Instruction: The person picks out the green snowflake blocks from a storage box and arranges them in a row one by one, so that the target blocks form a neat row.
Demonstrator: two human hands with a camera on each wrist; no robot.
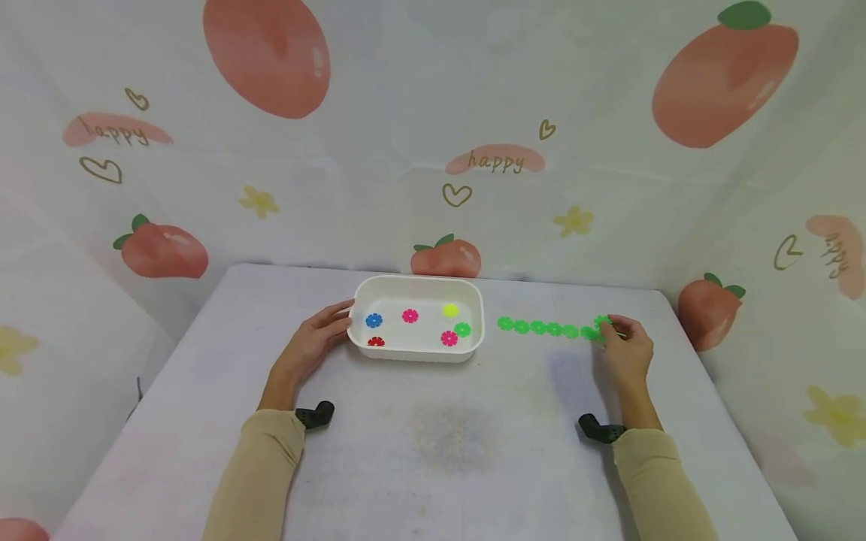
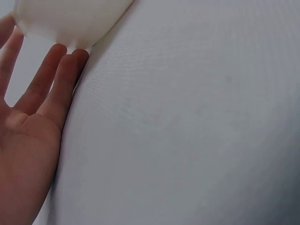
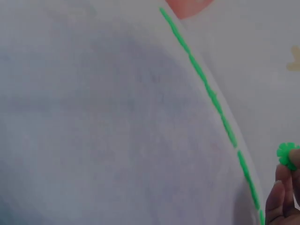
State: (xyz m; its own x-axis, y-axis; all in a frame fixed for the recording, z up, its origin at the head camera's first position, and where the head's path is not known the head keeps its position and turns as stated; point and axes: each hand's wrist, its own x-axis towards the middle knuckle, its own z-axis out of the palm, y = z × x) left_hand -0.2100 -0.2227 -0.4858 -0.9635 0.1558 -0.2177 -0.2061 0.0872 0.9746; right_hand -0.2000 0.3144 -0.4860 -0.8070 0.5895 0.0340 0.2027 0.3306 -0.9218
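Head view: at frame centre a white plastic tray (image 1: 473, 300) holds blue, pink, yellow, red and green flower-shaped discs. The left hand (image 1: 316, 342) rests relaxed against its left wall. Right of it lies a row of green flower discs (image 1: 544, 327); the right hand (image 1: 625, 347) pinches a green flower disc (image 1: 602, 322) at its right end.

Left wrist view: straight fingers (image 2: 51, 79) touch the tray at upper left.

Right wrist view: the pinched disc sits at lower right beside the row.

In the left wrist view the white tray (image 2: 70, 21) is cut off at the top edge and the left hand (image 2: 28, 140) by the left and bottom edges, while the right wrist view shows only the fingertips (image 3: 281, 201) of the right hand at its lower right corner and the green chain (image 3: 206, 89) blurred, edge-on.
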